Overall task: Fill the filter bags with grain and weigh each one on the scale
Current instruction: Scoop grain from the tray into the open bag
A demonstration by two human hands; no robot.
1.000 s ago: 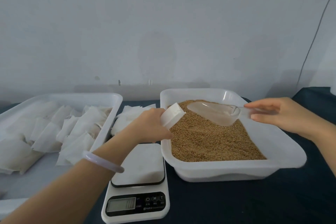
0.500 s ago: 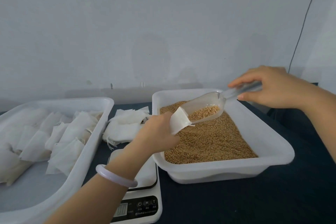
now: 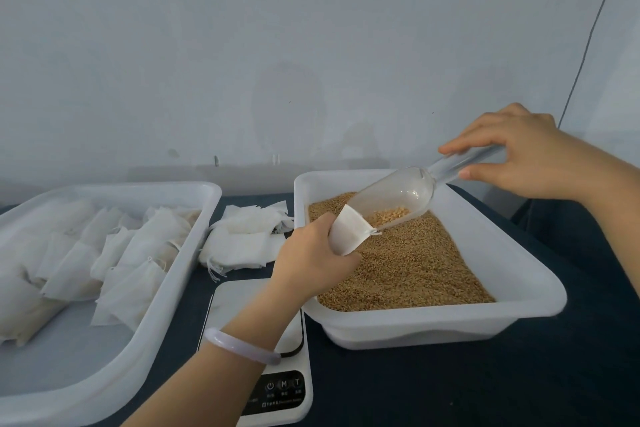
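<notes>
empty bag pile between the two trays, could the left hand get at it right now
Probably yes for reach: the pile lies uncovered just beside the left hand, nothing between them. But that hand grips a filter bag at the scoop, so it is not free to pick another.

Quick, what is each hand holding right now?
Left hand: holds a filter bag.
Right hand: holds the scoop by its handle.

Dark table (image 3: 450,388): 2 trays (image 3: 180,291) (image 3: 519,274), scale (image 3: 294,402), loose bags (image 3: 242,243).
</notes>
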